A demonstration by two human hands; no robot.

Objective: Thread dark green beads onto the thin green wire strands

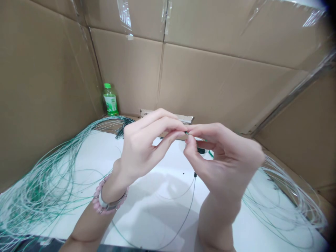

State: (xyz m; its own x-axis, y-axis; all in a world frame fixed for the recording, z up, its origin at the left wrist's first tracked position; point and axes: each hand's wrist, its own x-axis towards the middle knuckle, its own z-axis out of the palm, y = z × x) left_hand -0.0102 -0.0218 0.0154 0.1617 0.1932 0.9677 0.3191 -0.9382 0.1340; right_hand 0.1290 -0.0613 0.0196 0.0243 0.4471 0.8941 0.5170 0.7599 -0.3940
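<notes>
My left hand and my right hand meet fingertip to fingertip above the white work surface. Between the fingertips a bit of green wire shows, with something tiny and dark at it. My right thumb and index finger pinch the wire. My left thumb and index finger are also pinched together, hiding most of what is in them. A stretch of green wire also shows behind my right hand. Below lies a thin wire with a small black connector at its end.
Bundles of green and white wires lie at left and right. Behind my right hand, a pale dish holds small dark pieces. A green bottle stands in the back left corner. Cardboard walls surround the surface.
</notes>
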